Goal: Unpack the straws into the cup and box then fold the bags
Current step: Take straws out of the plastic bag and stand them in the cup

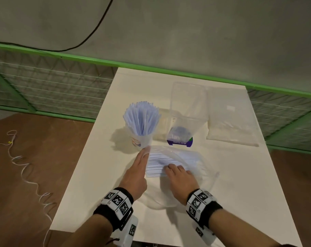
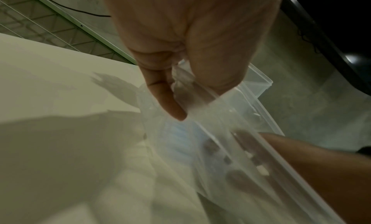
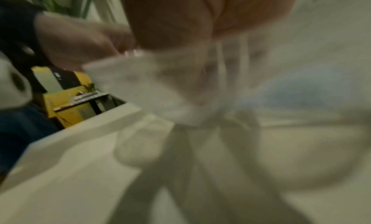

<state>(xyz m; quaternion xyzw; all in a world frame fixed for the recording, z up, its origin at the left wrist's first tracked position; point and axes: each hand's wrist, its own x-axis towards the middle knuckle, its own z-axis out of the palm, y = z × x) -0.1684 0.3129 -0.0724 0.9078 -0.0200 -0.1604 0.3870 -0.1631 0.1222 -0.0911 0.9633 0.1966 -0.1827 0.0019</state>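
Note:
A clear bag (image 1: pixel 190 163) of pale blue straws (image 1: pixel 156 162) lies on the white table (image 1: pixel 240 184) in front of me. My left hand (image 1: pixel 145 151) pinches the bag's open left edge between thumb and finger; the left wrist view shows this pinch (image 2: pixel 180 110) close up. My right hand (image 1: pixel 175 169) is inside the bag, fingers curled over the straw bundle. A cup (image 1: pixel 141 139) packed with upright blue straws stands just behind my left hand. An empty clear box (image 1: pixel 187 97) stands at the back. The right wrist view is blurred and shows only crumpled plastic.
A bag with a purple label (image 1: pixel 180 138) leans against the box. Another clear bag (image 1: pixel 231 118) lies flat at the back right. A green-framed mesh fence (image 1: pixel 53 86) runs behind the table. A white cord (image 1: pixel 26 172) trails on the brown floor at left.

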